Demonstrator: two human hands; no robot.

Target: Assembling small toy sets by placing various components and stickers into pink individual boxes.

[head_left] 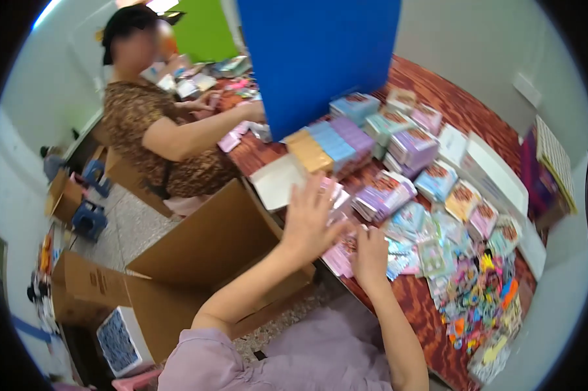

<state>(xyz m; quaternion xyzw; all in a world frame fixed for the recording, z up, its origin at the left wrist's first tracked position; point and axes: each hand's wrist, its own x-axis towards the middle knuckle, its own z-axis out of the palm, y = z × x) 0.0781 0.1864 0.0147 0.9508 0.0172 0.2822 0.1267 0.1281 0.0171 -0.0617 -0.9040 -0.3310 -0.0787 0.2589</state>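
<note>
My left hand [310, 218] is over the table's near edge, its fingers stretched and spread. Just beyond its fingertips lies a pink packet [335, 193]; whether they touch is unclear. My right hand [370, 254] is closed, fingers bent down beside flat pink packets [337, 262] at the edge. What it pinches, if anything, is hidden. A purple pack [384, 195] lies just past both hands. Behind it, a block of yellow, blue and purple packs [333, 146] sits near an open white box flap [278, 182].
Several pastel packs [411, 148] and a heap of small colourful trinkets [480, 300] cover the right of the table [411, 319]. A blue panel [320, 65] stands upright at the back. An open cardboard box [196, 241] is at my left. Another person [167, 124] works beyond it.
</note>
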